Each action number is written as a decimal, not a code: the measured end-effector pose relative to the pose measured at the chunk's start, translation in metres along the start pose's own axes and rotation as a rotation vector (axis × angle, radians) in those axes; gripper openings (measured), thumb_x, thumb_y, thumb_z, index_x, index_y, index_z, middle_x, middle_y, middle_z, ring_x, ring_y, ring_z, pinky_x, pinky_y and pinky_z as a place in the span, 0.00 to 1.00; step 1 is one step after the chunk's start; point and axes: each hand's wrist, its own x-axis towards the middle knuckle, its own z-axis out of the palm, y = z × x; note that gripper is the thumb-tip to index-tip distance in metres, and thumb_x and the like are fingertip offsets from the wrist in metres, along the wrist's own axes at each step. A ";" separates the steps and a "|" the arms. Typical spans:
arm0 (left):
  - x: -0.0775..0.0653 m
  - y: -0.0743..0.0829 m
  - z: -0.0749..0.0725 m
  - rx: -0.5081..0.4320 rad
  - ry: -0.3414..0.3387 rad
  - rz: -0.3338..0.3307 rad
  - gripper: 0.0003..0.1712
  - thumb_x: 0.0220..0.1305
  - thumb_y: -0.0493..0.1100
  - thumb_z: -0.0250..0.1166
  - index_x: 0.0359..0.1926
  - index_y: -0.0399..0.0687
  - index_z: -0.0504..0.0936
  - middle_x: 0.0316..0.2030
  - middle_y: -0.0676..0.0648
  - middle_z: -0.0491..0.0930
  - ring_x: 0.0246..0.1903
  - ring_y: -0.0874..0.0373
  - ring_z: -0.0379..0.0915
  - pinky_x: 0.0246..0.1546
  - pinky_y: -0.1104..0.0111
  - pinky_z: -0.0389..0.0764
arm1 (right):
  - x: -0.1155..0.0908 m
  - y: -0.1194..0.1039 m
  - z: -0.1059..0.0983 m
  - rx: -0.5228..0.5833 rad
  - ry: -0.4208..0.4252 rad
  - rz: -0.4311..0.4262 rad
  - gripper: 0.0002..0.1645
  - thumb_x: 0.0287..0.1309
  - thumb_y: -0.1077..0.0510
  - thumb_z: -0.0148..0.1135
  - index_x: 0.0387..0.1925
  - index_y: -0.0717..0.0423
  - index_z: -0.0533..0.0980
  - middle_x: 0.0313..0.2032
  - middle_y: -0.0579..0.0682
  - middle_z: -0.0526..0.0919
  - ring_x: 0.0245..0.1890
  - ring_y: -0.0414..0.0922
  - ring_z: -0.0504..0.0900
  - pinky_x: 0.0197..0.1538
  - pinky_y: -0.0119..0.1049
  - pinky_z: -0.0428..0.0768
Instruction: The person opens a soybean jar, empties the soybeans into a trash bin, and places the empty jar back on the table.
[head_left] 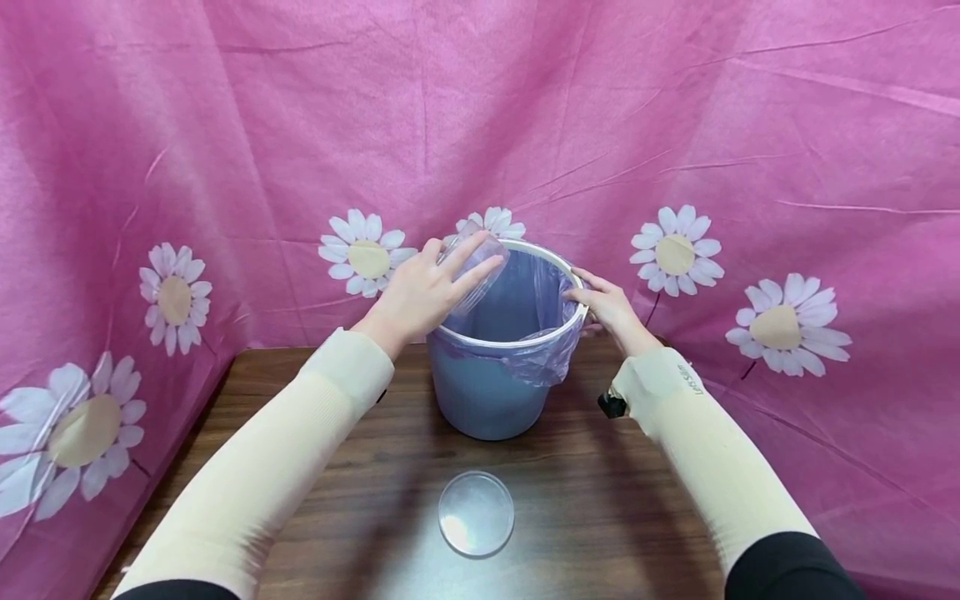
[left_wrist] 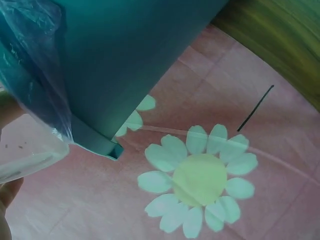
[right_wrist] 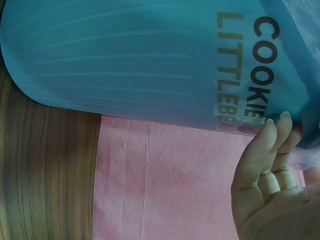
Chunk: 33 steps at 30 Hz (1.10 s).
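A blue-grey trash can stands upright on the table, lined with a thin purple plastic bag folded over its white rim. My left hand grips a clear plastic container, tilted over the left side of the can's mouth. A few small dark specks show in that container in the left wrist view. At the opposite side, my right hand holds the rim and the bag, with fingers inside and outside the wall; in the right wrist view several fingers lie along the can's outside.
A round clear lid lies flat on the wooden table, in front of the can. Pink cloth with white daisies hangs behind and at both sides. Lettering runs down the can's outer wall in the right wrist view.
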 end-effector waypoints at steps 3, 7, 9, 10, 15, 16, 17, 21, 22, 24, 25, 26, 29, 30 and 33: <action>-0.002 0.000 0.001 -0.001 0.022 -0.030 0.37 0.61 0.32 0.60 0.70 0.59 0.69 0.70 0.42 0.65 0.38 0.41 0.71 0.25 0.58 0.79 | -0.007 -0.007 0.001 0.016 -0.006 0.011 0.41 0.62 0.56 0.63 0.75 0.40 0.60 0.22 0.37 0.79 0.14 0.36 0.76 0.24 0.35 0.83; -0.004 0.000 0.001 -0.014 -0.007 -0.082 0.43 0.53 0.38 0.69 0.71 0.56 0.67 0.71 0.40 0.62 0.38 0.41 0.70 0.25 0.57 0.79 | -0.019 -0.017 0.004 0.019 -0.015 0.017 0.41 0.63 0.58 0.61 0.75 0.44 0.59 0.20 0.39 0.78 0.13 0.37 0.76 0.24 0.36 0.83; -0.005 0.000 -0.001 -0.027 -0.039 -0.109 0.48 0.48 0.42 0.74 0.72 0.55 0.65 0.71 0.39 0.61 0.40 0.41 0.70 0.28 0.56 0.79 | -0.023 -0.020 0.005 0.013 -0.019 0.018 0.41 0.63 0.58 0.60 0.75 0.45 0.59 0.20 0.39 0.77 0.13 0.37 0.76 0.25 0.35 0.83; -0.006 0.000 -0.002 -0.034 -0.057 -0.126 0.51 0.47 0.45 0.77 0.72 0.55 0.64 0.71 0.39 0.60 0.41 0.41 0.70 0.30 0.55 0.79 | -0.024 -0.021 0.005 0.013 -0.022 0.016 0.41 0.63 0.58 0.60 0.75 0.45 0.58 0.20 0.39 0.77 0.13 0.37 0.76 0.25 0.35 0.83; -0.008 0.000 -0.006 -0.101 -0.102 -0.237 0.60 0.41 0.58 0.81 0.73 0.52 0.60 0.71 0.39 0.60 0.46 0.40 0.68 0.38 0.52 0.79 | -0.025 -0.021 0.005 0.014 -0.016 0.018 0.41 0.62 0.58 0.60 0.75 0.45 0.59 0.20 0.39 0.76 0.14 0.37 0.75 0.24 0.34 0.83; -0.009 0.000 -0.007 -0.114 -0.099 -0.255 0.61 0.41 0.60 0.80 0.74 0.52 0.60 0.71 0.39 0.60 0.47 0.40 0.67 0.38 0.52 0.79 | -0.025 -0.021 0.005 0.015 -0.016 0.018 0.41 0.62 0.58 0.60 0.75 0.45 0.59 0.19 0.39 0.76 0.14 0.37 0.75 0.24 0.34 0.83; -0.009 0.000 -0.007 -0.127 -0.093 -0.270 0.62 0.40 0.61 0.80 0.74 0.51 0.59 0.71 0.39 0.60 0.48 0.40 0.67 0.40 0.52 0.79 | -0.025 -0.021 0.006 0.011 -0.012 0.020 0.41 0.62 0.58 0.60 0.75 0.44 0.59 0.19 0.39 0.76 0.14 0.37 0.75 0.24 0.34 0.83; -0.012 0.001 -0.008 -0.156 -0.066 -0.314 0.65 0.37 0.64 0.81 0.73 0.49 0.59 0.71 0.40 0.61 0.52 0.38 0.66 0.48 0.50 0.77 | -0.026 -0.021 0.005 0.005 -0.013 0.020 0.41 0.63 0.58 0.60 0.75 0.44 0.59 0.20 0.39 0.75 0.14 0.37 0.75 0.25 0.33 0.82; -0.012 0.001 -0.009 -0.162 -0.060 -0.328 0.65 0.36 0.64 0.81 0.73 0.49 0.59 0.71 0.40 0.61 0.54 0.38 0.66 0.51 0.50 0.76 | -0.026 -0.020 0.005 0.004 -0.014 0.018 0.41 0.63 0.58 0.60 0.75 0.44 0.59 0.20 0.39 0.75 0.14 0.37 0.75 0.25 0.33 0.82; -0.014 0.003 -0.010 -0.176 -0.044 -0.352 0.66 0.34 0.65 0.81 0.73 0.49 0.60 0.71 0.41 0.61 0.57 0.38 0.64 0.55 0.49 0.74 | -0.025 -0.019 0.005 0.002 -0.017 0.015 0.41 0.63 0.58 0.60 0.75 0.44 0.59 0.21 0.39 0.76 0.14 0.37 0.75 0.25 0.33 0.82; -0.015 0.004 -0.010 -0.179 -0.036 -0.363 0.66 0.34 0.66 0.81 0.73 0.49 0.60 0.71 0.41 0.61 0.57 0.38 0.63 0.55 0.49 0.73 | -0.025 -0.019 0.004 0.003 -0.019 0.013 0.41 0.63 0.58 0.60 0.75 0.45 0.58 0.21 0.39 0.76 0.14 0.37 0.75 0.25 0.34 0.82; -0.015 0.005 -0.011 -0.183 -0.024 -0.368 0.67 0.34 0.66 0.81 0.73 0.49 0.60 0.71 0.41 0.62 0.58 0.38 0.62 0.56 0.49 0.73 | -0.025 -0.019 0.004 0.003 -0.018 0.013 0.40 0.63 0.57 0.60 0.75 0.44 0.59 0.21 0.39 0.76 0.14 0.37 0.75 0.25 0.34 0.83; -0.019 0.008 -0.012 -0.187 0.019 -0.375 0.67 0.33 0.67 0.81 0.72 0.48 0.61 0.70 0.41 0.64 0.59 0.38 0.62 0.56 0.49 0.72 | -0.026 -0.018 0.004 0.003 -0.022 0.011 0.40 0.64 0.57 0.59 0.75 0.44 0.58 0.21 0.38 0.77 0.14 0.37 0.76 0.25 0.34 0.83; -0.020 0.009 -0.012 -0.187 0.035 -0.376 0.67 0.33 0.67 0.81 0.72 0.47 0.61 0.69 0.41 0.65 0.58 0.38 0.62 0.56 0.49 0.72 | -0.025 -0.019 0.004 0.006 -0.025 0.009 0.41 0.64 0.57 0.59 0.76 0.45 0.58 0.21 0.39 0.77 0.14 0.36 0.76 0.25 0.34 0.83; -0.024 0.013 -0.014 -0.185 0.075 -0.385 0.67 0.34 0.68 0.80 0.71 0.44 0.61 0.69 0.39 0.66 0.58 0.38 0.62 0.57 0.49 0.71 | -0.026 -0.019 0.004 0.007 -0.026 0.008 0.40 0.64 0.57 0.59 0.75 0.45 0.58 0.20 0.39 0.76 0.14 0.36 0.76 0.25 0.34 0.83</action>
